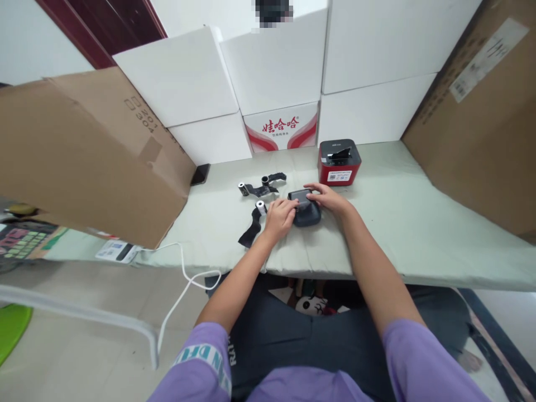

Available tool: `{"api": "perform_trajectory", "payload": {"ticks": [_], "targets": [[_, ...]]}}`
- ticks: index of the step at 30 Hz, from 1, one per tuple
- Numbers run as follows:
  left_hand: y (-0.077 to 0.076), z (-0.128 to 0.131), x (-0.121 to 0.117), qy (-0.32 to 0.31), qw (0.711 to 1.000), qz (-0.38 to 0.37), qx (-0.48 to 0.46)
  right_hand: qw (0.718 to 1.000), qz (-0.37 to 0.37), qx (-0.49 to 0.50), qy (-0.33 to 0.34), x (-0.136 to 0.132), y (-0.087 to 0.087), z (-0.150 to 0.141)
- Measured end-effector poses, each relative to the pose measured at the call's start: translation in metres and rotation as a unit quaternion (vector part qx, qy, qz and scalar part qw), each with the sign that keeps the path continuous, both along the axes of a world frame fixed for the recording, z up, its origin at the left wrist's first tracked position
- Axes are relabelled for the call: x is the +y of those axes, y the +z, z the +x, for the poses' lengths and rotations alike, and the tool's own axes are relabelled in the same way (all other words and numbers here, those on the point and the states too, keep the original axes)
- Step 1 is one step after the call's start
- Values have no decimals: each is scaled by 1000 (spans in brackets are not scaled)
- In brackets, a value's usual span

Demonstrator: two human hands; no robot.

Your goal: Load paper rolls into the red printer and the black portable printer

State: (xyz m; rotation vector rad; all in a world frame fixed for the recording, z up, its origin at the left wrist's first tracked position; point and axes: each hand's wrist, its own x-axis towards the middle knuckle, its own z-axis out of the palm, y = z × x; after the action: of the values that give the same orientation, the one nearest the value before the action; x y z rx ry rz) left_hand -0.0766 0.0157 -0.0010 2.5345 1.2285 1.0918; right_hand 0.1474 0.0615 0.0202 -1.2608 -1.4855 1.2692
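Observation:
A small dark grey device with a lid and screen lies on the pale green cloth of the table, right in front of me. My left hand grips its left side, fingers curled over it. My right hand rests on its top right edge, fingers bent onto the lid. Left of the device lie several small white rolls with black strips: one roll beside my left hand, two more rolls a little farther back.
A red and black box-shaped printer stands behind the device. White foam boxes line the back. Large cardboard sheets lean at left and right. A phone lies at the far left; a white cable hangs off the front edge.

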Motion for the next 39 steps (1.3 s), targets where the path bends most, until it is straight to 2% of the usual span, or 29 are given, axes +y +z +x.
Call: {"api": "perform_trajectory", "payload": {"ticks": [3,8,11,14,18,20,22,24,26,29,33,39], "targets": [[0,-1,-4,-19,999,26,25,1000,7,6,4,-2,0,1],[-4,-2,-3,-1,998,56,34,1000,11,26,10,1,-4,0],[-7,-3,1,9,997,72,8,999,-12,30,-6,6,-5,0],[-10,-5,3,18,996,81,-14,999,-10,-12,-41,6,-1,1],[-13,-6,5,-47,994,100,-1,991,29,-93,-86,-24,2,-4],[-15,-6,6,-78,991,111,4,988,84,-121,-50,-49,-2,-13],[-17,-5,8,-88,990,113,1,976,105,-182,-59,-73,-8,-29],[-18,-5,9,-93,990,110,-2,945,89,-280,-142,-89,-14,-47],[-18,-6,9,-95,989,112,-3,910,81,-350,-207,-96,-17,-63],[-17,-6,9,-87,989,119,-6,882,111,-395,-230,-99,-17,-75],[-16,-5,8,-98,987,126,-22,867,149,-404,-252,-101,-16,-78],[-15,-4,8,-88,990,107,-39,871,156,-388,-259,-106,-25,-84]]}}
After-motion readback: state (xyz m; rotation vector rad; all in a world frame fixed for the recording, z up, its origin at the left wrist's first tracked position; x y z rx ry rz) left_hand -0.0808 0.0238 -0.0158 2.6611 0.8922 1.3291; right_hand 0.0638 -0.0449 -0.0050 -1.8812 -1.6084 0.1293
